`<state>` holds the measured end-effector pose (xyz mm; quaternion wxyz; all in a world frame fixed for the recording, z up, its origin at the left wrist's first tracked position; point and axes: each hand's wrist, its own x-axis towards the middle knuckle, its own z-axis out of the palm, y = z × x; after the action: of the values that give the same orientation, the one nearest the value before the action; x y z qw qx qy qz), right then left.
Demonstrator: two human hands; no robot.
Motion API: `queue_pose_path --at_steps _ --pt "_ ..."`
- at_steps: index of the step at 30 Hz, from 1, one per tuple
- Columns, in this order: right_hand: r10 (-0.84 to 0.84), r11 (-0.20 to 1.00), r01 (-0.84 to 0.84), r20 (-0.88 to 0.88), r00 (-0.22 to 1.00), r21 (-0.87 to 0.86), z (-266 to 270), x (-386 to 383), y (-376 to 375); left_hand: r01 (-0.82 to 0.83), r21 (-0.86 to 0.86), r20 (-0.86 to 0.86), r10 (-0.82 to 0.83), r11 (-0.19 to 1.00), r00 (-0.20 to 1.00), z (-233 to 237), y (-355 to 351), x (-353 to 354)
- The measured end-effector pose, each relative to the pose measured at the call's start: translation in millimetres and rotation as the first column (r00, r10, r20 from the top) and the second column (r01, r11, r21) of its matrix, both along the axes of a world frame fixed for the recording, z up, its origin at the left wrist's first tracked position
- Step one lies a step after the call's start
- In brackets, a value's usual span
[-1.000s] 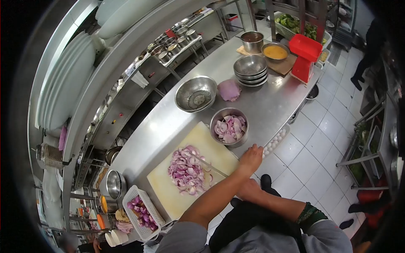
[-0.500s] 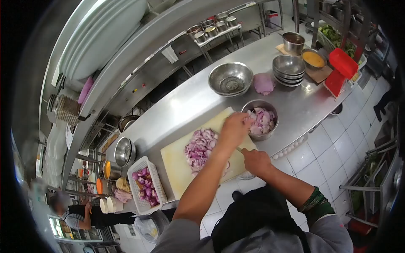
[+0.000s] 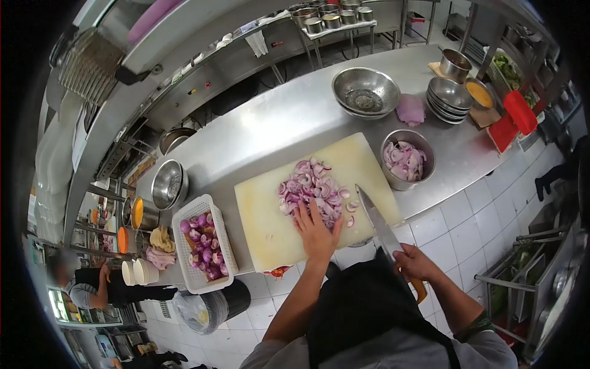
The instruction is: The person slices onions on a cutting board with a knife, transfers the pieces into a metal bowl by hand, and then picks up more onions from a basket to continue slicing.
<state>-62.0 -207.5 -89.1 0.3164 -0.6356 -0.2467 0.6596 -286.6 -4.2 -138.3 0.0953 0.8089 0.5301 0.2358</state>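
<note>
My left hand (image 3: pixel 318 235) lies with fingers spread on the near edge of a pile of sliced purple onions (image 3: pixel 312 184). The pile sits on a pale yellow cutting board (image 3: pixel 261 215). My right hand (image 3: pixel 414 263) is wrapped round the orange handle of a kitchen knife (image 3: pixel 378 222), close to my apron. The blade slants up and left, its tip over the board's right part beside a few loose slices. Right of the board stands a steel pot (image 3: pixel 430 152) holding more onion slices (image 3: pixel 404 161).
A white basket (image 3: pixel 228 246) of whole purple onions stands left of the board. Steel bowls (image 3: pixel 365 80), a purple cloth (image 3: pixel 410 109) and stacked bowls (image 3: pixel 447 101) sit along the far side. Another person (image 3: pixel 92 280) stands at far left. Shelving (image 3: pixel 132 55) overhangs upper left.
My left hand has moved from the pot back to the onion pile. My right hand has drawn the knife towards my body, off to the right. The camera view has shifted.
</note>
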Motion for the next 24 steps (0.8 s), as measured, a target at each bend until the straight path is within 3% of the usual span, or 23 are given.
queue_pose_path --at_steps 2,5,8,11,16,20,24 --pt "0.004 1.000 -0.003 -0.062 0.998 0.012 -13 -20 8 -0.044 0.081 -0.008 0.045 0.996 0.999 -10 6 12" --pt "0.099 0.995 -0.098 -0.130 0.987 0.010 -16 -45 27 -0.008 0.065 -0.008 0.009 0.998 1.000 23 0 32" --pt "0.175 0.985 -0.172 -0.175 0.969 0.032 -14 -59 44 -0.032 0.053 0.160 0.023 0.998 0.987 10 10 34" --pt "0.211 0.977 -0.207 -0.192 0.958 0.045 3 -59 52 -0.064 0.090 0.320 0.032 0.994 0.947 0 18 28" --pt "0.287 0.958 -0.278 -0.195 0.938 0.074 51 -47 53 -0.158 0.089 0.376 0.113 0.983 0.920 51 8 34" --pt "0.257 0.966 -0.247 -0.159 0.953 0.081 83 -20 42 -0.091 0.165 0.439 0.009 0.982 0.899 84 8 66" --pt "0.088 0.996 -0.087 -0.137 0.987 0.012 123 17 17 0.078 0.180 0.468 -0.156 0.980 0.870 111 1 135"
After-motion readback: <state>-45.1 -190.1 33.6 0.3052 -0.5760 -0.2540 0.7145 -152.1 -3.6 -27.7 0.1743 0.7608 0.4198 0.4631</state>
